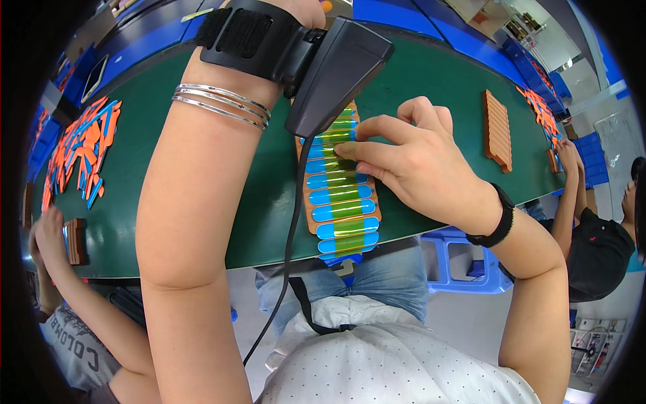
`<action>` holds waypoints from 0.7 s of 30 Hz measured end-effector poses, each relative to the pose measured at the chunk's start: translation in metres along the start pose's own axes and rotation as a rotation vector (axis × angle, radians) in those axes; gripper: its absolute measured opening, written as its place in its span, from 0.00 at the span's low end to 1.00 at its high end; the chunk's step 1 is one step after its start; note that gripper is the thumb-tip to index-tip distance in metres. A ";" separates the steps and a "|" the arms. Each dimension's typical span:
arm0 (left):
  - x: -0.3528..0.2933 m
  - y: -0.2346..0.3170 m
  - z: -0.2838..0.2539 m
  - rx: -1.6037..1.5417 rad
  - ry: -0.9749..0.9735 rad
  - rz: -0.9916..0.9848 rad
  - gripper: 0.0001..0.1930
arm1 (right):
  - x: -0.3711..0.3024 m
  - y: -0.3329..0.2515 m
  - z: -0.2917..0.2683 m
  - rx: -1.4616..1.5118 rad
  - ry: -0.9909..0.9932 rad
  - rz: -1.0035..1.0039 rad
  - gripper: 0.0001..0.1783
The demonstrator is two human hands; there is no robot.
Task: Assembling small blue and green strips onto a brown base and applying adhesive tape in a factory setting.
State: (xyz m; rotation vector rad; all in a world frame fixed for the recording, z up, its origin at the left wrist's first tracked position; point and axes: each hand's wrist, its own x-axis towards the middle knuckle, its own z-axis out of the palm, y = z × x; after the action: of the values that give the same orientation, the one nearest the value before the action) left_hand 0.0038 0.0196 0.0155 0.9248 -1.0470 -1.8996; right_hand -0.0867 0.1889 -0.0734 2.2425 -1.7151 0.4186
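See brown, ribbed, rectangular board [376,210] on dark green table [431,74], directly in front of wearer's body. Note row of flat blue strips with rounded ends [321,197] laid crosswise on board, with shiny yellow-green see-through tape [347,211] running down middle of row. Find right hand [420,151] above right side of board, fingers bent, thumb near index finger, fingertips [346,151] at taped strips; can't tell if pinching anything. Find left hand [307,9] past far end of board, mostly cut off by upper edge; can't tell if open or closed. See black box-shaped device on strap [340,74] at left wrist, hiding part of board's far end, with black cable [294,222] hanging along board's left side. Log three thin silver bangles [219,106] on left forearm, black wristband [499,219] on right wrist. Right of board, see second brown ribbed board [496,131]; well left of board, see heap of loose orange and blue strips [84,148]. Also spot co-workers' hands [50,231] far left of board and more [568,158] far right.
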 end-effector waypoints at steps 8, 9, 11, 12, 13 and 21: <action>-0.030 0.004 0.003 0.009 -0.007 0.079 0.26 | 0.004 -0.006 0.000 0.038 -0.060 -0.008 0.14; -0.029 0.010 0.007 0.019 0.068 -0.002 0.26 | 0.004 -0.006 0.002 0.039 -0.018 -0.011 0.11; -0.025 0.009 0.006 0.028 0.143 -0.083 0.26 | 0.004 -0.005 0.004 0.040 0.022 -0.016 0.09; -0.022 0.001 0.000 0.001 0.072 0.019 0.26 | 0.003 -0.005 0.003 0.041 0.015 -0.008 0.08; -0.018 -0.004 -0.004 -0.026 0.000 0.121 0.26 | 0.003 -0.005 0.003 0.042 0.007 0.000 0.08; -0.018 0.000 -0.003 -0.074 0.045 0.160 0.25 | 0.005 -0.013 -0.003 -0.028 -0.058 -0.004 0.14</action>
State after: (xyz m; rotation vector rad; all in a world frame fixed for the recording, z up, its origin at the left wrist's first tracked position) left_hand 0.0139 0.0340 0.0186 0.8139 -0.9870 -1.7653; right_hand -0.0731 0.1885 -0.0696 2.2595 -1.7331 0.3299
